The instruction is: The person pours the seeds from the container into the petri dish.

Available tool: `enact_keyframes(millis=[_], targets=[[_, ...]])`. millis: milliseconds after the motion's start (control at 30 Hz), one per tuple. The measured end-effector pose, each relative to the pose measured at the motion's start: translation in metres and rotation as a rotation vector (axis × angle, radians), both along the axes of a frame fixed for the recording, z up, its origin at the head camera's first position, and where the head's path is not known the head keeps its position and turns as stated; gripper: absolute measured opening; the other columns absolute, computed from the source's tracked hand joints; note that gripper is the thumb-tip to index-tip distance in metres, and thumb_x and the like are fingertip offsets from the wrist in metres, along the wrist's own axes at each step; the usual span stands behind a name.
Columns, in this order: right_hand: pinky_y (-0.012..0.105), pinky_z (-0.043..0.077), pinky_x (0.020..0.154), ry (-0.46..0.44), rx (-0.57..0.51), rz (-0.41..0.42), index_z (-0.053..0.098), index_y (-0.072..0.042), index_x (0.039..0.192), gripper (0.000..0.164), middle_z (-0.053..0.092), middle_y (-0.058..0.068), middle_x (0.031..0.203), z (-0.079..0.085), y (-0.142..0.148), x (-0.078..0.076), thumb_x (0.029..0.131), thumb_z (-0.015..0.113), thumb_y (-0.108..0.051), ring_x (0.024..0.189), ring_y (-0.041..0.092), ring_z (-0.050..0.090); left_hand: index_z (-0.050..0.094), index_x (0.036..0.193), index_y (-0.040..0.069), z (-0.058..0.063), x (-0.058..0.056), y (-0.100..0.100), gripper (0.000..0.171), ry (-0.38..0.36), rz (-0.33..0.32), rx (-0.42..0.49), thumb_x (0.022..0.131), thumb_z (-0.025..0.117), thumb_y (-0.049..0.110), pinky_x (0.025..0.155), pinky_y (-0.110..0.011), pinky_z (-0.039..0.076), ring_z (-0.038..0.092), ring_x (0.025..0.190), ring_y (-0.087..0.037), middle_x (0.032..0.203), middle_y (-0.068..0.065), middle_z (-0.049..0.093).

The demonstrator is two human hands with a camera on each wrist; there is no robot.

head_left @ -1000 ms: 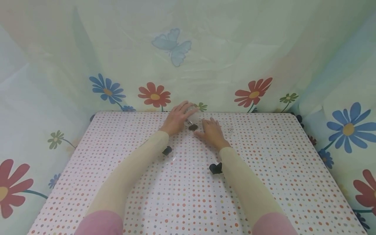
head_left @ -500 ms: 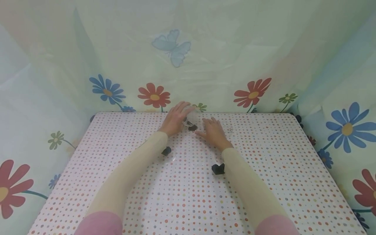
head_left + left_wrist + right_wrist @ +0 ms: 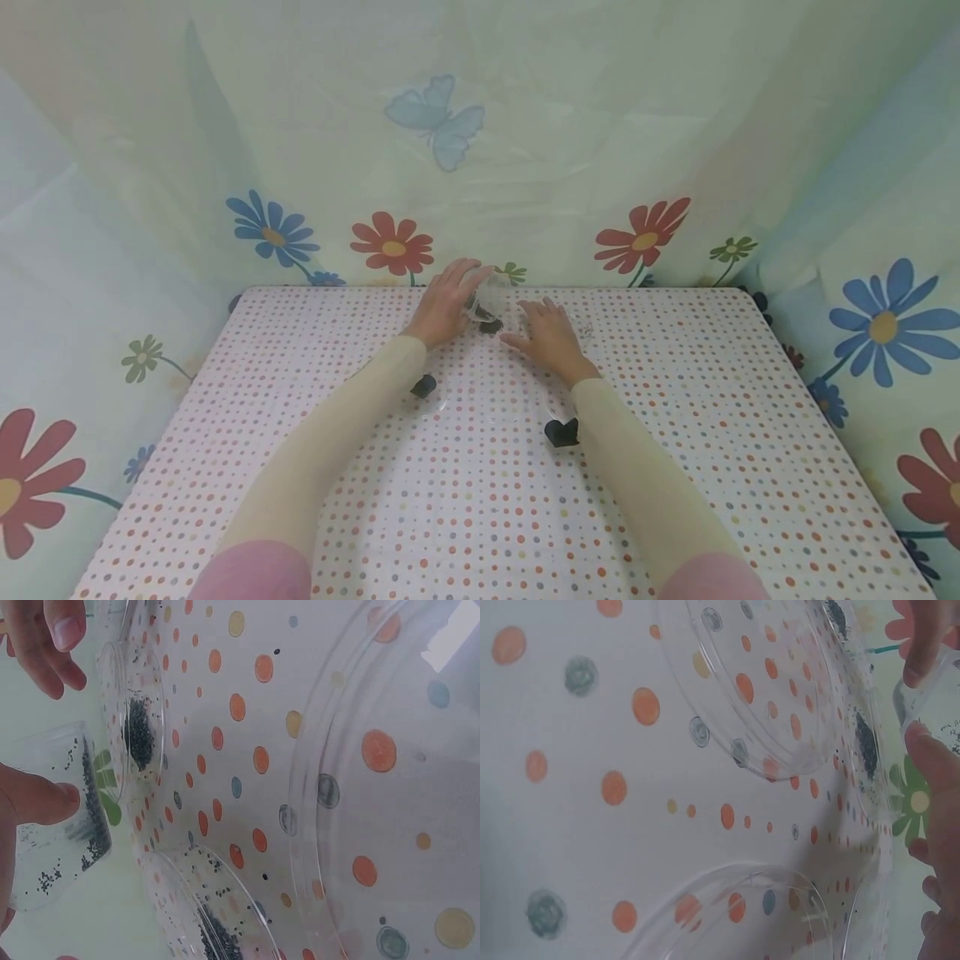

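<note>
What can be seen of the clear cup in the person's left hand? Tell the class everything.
The clear cup looks like see-through plastic. Small dark grains show through it, thickest along one edge, with others scattered. The left hand grips it, thumb against its side, and holds it tilted near the far edge of the dotted table. Part of it is hidden by that hand.

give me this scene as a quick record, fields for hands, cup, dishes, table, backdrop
left hand: grips the cup, thumb on its side
right hand: near the cup, contact unclear
cup: clear, black grains inside
dishes: clear, at least two hold black grains
table: white with coloured dots
backdrop: flowers, blue butterfly
</note>
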State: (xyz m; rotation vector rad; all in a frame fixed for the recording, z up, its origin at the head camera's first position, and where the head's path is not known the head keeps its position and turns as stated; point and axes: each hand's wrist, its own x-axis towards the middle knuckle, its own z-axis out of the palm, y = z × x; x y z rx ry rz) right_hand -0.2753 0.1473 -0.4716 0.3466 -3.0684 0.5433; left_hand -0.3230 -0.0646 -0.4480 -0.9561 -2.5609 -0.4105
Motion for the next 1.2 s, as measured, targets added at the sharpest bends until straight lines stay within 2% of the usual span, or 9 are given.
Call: enact_keyframes(millis=[267, 600, 867, 1033, 1200], targets=[[0.054, 0.013, 0.114, 0.011, 0.021, -0.009, 0.033, -0.008, 0.14, 0.078, 0.036, 0.015, 0.144, 0.002, 0.002, 0.001, 0.083, 0.053, -0.057, 0.138, 0.037, 0.019, 0.024, 0.143, 0.029, 0.001, -0.001, 0.001, 0.087, -0.003, 0.007, 0.01, 0.072, 0.071, 0.009, 0.105, -0.04, 0.037, 0.026, 0.135, -0.018, 0.144, 0.0, 0.031], [0.052, 0.014, 0.114, 0.012, 0.057, -0.023, 0.033, -0.005, 0.14, 0.078, 0.037, 0.016, 0.143, 0.006, 0.007, 0.007, 0.084, 0.053, -0.056, 0.137, 0.039, 0.021, 0.027, 0.142, 0.025, 0.003, 0.0, 0.005, 0.087, -0.001, -0.002, 0.027, 0.07, 0.074, 0.011, 0.104, -0.041, 0.038, 0.026, 0.135, -0.019, 0.143, -0.002, 0.032], [0.054, 0.014, 0.114, 0.035, 0.035, -0.047, 0.034, -0.005, 0.138, 0.078, 0.037, 0.017, 0.143, 0.006, 0.014, 0.009, 0.083, 0.055, -0.055, 0.137, 0.038, 0.021, 0.027, 0.142, 0.026, 0.001, -0.002, 0.01, 0.088, 0.004, -0.005, 0.032, 0.069, 0.074, 0.012, 0.102, -0.041, 0.04, 0.026, 0.136, -0.017, 0.144, -0.002, 0.032], [0.054, 0.015, 0.114, 0.027, 0.077, -0.064, 0.033, -0.005, 0.139, 0.078, 0.035, 0.016, 0.144, 0.006, 0.02, 0.008, 0.083, 0.054, -0.056, 0.138, 0.038, 0.02, 0.026, 0.142, 0.025, 0.0, -0.004, 0.014, 0.088, 0.013, -0.021, 0.037, 0.069, 0.074, 0.011, 0.102, -0.04, 0.039, 0.025, 0.136, -0.017, 0.144, -0.002, 0.032], [0.053, 0.014, 0.114, 0.029, 0.053, -0.069, 0.032, -0.005, 0.139, 0.078, 0.034, 0.017, 0.144, 0.005, 0.028, 0.008, 0.083, 0.055, -0.054, 0.138, 0.038, 0.02, 0.027, 0.142, 0.024, 0.001, -0.003, 0.018, 0.087, 0.016, -0.034, 0.041, 0.07, 0.075, 0.012, 0.103, -0.039, 0.039, 0.026, 0.136, -0.018, 0.143, -0.003, 0.033]])
